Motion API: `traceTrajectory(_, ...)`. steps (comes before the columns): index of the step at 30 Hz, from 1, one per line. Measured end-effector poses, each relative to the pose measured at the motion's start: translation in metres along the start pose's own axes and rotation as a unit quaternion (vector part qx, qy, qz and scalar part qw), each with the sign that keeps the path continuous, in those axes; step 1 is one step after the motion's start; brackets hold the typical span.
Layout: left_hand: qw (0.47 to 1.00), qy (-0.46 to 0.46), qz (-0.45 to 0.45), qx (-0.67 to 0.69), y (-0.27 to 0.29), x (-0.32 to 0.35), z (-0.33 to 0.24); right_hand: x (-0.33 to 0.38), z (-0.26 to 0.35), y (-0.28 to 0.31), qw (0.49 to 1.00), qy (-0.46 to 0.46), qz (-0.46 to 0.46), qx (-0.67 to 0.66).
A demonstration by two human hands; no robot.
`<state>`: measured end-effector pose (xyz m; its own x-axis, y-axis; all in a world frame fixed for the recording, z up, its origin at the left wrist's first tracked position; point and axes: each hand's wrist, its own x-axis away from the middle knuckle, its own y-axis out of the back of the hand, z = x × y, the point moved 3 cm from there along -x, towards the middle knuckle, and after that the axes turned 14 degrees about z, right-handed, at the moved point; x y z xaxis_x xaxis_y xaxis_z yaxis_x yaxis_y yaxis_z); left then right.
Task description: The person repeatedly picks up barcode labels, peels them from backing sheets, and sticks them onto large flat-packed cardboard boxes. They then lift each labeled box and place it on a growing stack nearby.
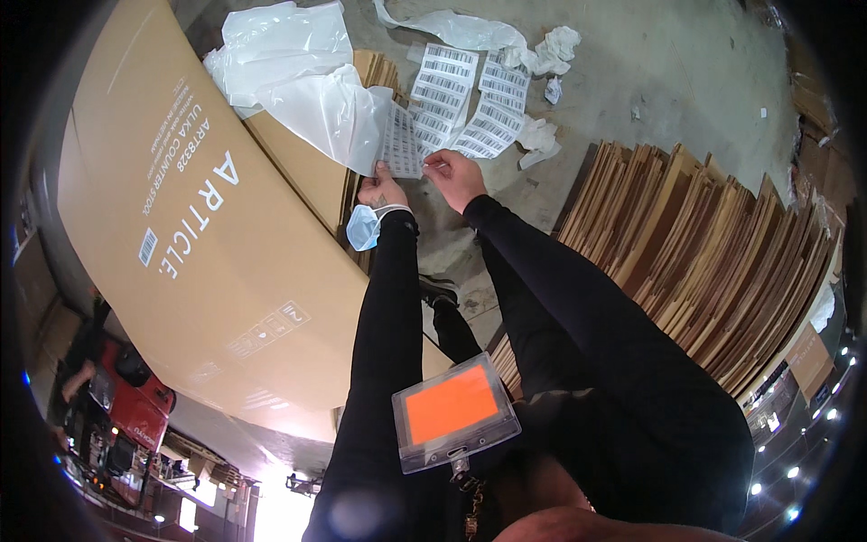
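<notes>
My left hand [382, 191] holds a sheet of printed barcode labels [401, 140] by its lower edge, thumb on top. Around the left wrist hangs a light blue face mask [364, 228] by its white ear loop. My right hand [460, 180] is closed in a pinch at the sheet's lower right corner, with a small white bit at the fingertips, seemingly a label. Beyond the hands, more label sheets [442, 90] lie on the floor. White plastic wrap [293, 68] drapes over cardboard just left of the held sheet.
A large brown carton [199, 208] stands along my left. To the right, a long row of flattened cardboard [695, 244] stands on edge. Crumpled paper [555, 50] litters the concrete floor [668, 54]. A clear badge holder with an orange card [454, 406] hangs before me. A red vehicle [140, 397] stands behind the carton.
</notes>
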<state>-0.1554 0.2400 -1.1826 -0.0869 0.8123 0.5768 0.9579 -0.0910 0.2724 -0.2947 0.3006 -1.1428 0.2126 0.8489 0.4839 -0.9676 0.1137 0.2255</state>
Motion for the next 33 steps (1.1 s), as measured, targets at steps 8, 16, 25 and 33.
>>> traceTrajectory(8, 0.951, 0.038, 0.106, 0.287, 0.004, 0.032, -0.013, 0.002, 0.008, -0.024, 0.997, 0.071, 0.002, 0.031)
traceTrajectory(16, 0.96, 0.085, 0.066, 0.26, 0.011, 0.04, -0.01, 0.008, 0.018, -0.033, 0.999, 0.034, 0.012, 0.032)
traceTrajectory(25, 0.956, 0.076, 0.073, 0.275, 0.009, 0.046, -0.01, 0.004, 0.008, -0.033, 0.998, 0.051, 0.019, -0.029)
traceTrajectory(33, 0.978, -0.038, -0.036, 0.201, 0.031, 0.038, -0.014, -0.028, -0.035, -0.001, 0.998, -0.028, -0.051, -0.002)
